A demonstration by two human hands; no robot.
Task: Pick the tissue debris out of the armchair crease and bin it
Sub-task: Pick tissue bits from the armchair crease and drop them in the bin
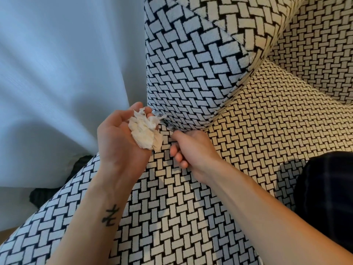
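A crumpled wad of white tissue (144,131) lies in my left hand (118,134), which is cupped palm-up over the front-left corner of the armchair seat (191,197). My right hand (193,148) sits just to its right, fingers curled, with thumb and forefinger pinched at the crease (168,125) where the arm panel meets the seat. A tiny grey-white scrap shows in that crease at the fingertips; whether the fingers grip it is unclear. The armchair has a black-and-white woven pattern.
The upholstered arm (191,64) rises behind the hands. A pale curtain (63,73) hangs on the left. Dark fabric (44,194) lies on the floor below the curtain. A dark checked cloth (328,197) rests on the seat's right side. No bin is in view.
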